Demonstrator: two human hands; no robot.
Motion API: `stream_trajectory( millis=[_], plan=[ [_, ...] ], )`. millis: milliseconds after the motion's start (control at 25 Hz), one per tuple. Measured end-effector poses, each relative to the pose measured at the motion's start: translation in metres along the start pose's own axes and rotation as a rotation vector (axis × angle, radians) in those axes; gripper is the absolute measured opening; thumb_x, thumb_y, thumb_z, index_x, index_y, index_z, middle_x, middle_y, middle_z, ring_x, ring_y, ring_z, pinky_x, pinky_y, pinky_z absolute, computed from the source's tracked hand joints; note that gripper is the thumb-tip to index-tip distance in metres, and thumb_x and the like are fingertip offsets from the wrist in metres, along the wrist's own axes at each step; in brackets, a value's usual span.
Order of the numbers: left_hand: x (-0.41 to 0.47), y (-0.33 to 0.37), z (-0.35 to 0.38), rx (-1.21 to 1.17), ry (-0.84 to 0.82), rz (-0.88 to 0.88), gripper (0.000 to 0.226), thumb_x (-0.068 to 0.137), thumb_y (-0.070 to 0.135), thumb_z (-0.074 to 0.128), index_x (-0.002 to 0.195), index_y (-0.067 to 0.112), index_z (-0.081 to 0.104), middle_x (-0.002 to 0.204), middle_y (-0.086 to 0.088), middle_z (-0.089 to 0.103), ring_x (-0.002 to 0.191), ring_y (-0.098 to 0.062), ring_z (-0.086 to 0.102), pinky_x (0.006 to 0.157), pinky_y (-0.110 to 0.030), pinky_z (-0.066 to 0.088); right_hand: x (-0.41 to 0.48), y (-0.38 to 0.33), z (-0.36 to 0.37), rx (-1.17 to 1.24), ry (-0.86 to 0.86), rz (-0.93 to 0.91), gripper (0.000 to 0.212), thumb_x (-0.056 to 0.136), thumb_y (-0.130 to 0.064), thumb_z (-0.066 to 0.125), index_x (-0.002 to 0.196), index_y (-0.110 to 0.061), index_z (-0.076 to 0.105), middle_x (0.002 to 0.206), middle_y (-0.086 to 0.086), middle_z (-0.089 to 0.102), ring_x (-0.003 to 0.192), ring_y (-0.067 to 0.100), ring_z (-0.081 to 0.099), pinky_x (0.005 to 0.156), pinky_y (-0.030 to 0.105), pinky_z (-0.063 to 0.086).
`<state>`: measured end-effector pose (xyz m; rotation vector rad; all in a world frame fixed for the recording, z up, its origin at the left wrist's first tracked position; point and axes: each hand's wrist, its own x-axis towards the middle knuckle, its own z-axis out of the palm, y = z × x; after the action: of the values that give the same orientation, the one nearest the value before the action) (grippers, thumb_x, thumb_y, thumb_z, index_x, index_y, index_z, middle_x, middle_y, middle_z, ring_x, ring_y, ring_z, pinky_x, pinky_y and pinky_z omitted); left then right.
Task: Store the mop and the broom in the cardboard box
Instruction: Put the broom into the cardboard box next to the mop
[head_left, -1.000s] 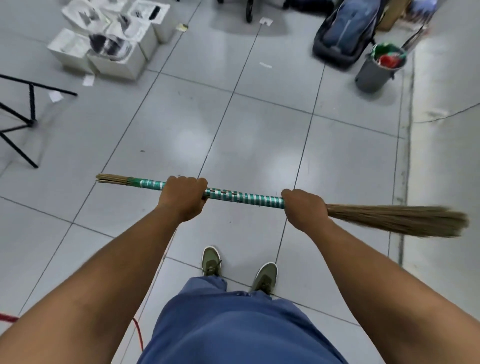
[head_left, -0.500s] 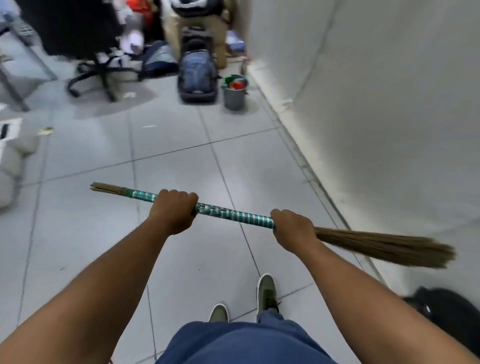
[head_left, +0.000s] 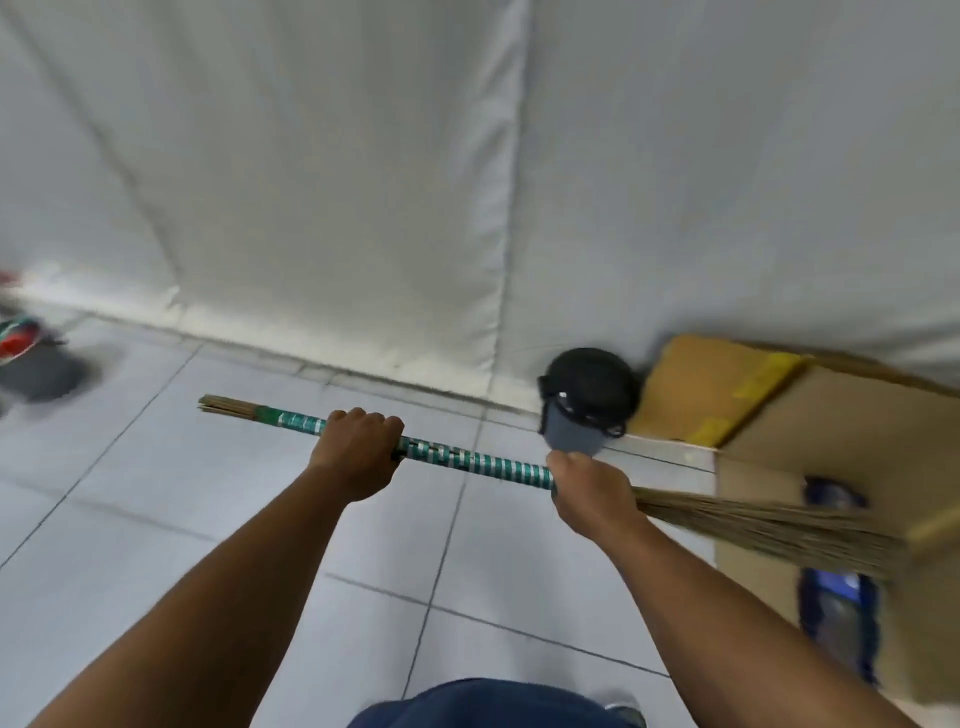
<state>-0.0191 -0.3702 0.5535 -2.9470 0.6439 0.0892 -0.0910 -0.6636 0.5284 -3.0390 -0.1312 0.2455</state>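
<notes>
I see my left hand (head_left: 358, 451) and right hand (head_left: 589, 493) clenched around the green-and-silver-banded straw broom (head_left: 478, 464), near-level, its blurred bristles pointing right over the brown cardboard box (head_left: 831, 415).

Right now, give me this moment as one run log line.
left hand: grips broom handle | right hand: grips handle at bristles | broom: level, bristles before cardboard box | mop: unseen

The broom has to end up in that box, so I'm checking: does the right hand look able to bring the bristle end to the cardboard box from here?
Probably yes. The right hand grips the broom where its bristles start, and they already overlap the cardboard box; nothing visibly blocks them.
</notes>
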Motion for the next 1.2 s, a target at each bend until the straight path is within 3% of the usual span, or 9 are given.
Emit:
stream_trajectory(
  millis=[200,440,640,760,1000,1200],
  plan=[
    [0.113,0.202,-0.013,-0.018,0.023,0.302,0.024,0.085,0.037,0.051,0.099,0.018,0.056,0.100,-0.007,0.068,0.097,-0.031,0.059,0.085,-0.042,0.043,-0.091,0.183,0.005,0.041,-0.007,0.348,0.014,0.084,-0.020,0.054,0.097,-0.020,0.047,0.090,0.004,0.061,0.076,0.030,0.062,0.058,0.035,0.040],
    [0.172,0.413,-0.035,-0.011,0.055,0.650,0.032,0.082,0.041,0.052,0.103,0.017,0.057,0.102,-0.008,0.066,0.096,-0.033,0.055,0.090,-0.044,0.038,-0.202,0.327,0.014,0.129,-0.020,0.762,0.024,0.083,-0.014,0.050,0.106,-0.020,0.049,0.101,0.006,0.064,0.090,0.032,0.065,0.072,0.042,0.052],
    [0.220,0.520,-0.045,0.120,0.012,0.882,0.038,0.089,0.039,0.045,0.122,0.020,0.049,0.119,-0.009,0.057,0.113,-0.035,0.049,0.106,-0.051,0.028,-0.247,0.379,0.032,0.224,-0.013,0.982,0.024,0.087,-0.020,0.052,0.110,-0.021,0.050,0.099,0.004,0.064,0.084,0.029,0.065,0.071,0.040,0.054],
    [0.255,0.587,-0.040,0.156,-0.007,0.997,0.036,0.090,0.035,0.045,0.123,0.021,0.047,0.125,-0.009,0.053,0.121,-0.033,0.043,0.110,-0.057,0.020,-0.256,0.405,0.043,0.300,-0.033,1.135,0.022,0.089,-0.022,0.049,0.111,-0.023,0.049,0.101,0.003,0.064,0.085,0.027,0.065,0.071,0.039,0.052],
    [0.330,0.707,-0.026,0.205,-0.069,1.200,0.024,0.086,0.027,0.048,0.110,0.020,0.049,0.114,-0.006,0.058,0.114,-0.030,0.048,0.109,-0.057,0.024,-0.245,0.469,0.055,0.419,-0.014,1.384,0.018,0.089,-0.025,0.049,0.106,-0.022,0.047,0.100,0.004,0.059,0.081,0.025,0.061,0.063,0.036,0.042],
    [0.387,0.777,-0.009,0.287,-0.157,1.338,0.022,0.084,0.027,0.049,0.104,0.018,0.049,0.107,-0.005,0.060,0.102,-0.029,0.051,0.093,-0.046,0.033,-0.221,0.504,0.060,0.498,-0.001,1.551,0.014,0.088,-0.022,0.051,0.102,-0.020,0.052,0.095,0.004,0.057,0.074,0.022,0.055,0.060,0.033,0.038]
  ],
)
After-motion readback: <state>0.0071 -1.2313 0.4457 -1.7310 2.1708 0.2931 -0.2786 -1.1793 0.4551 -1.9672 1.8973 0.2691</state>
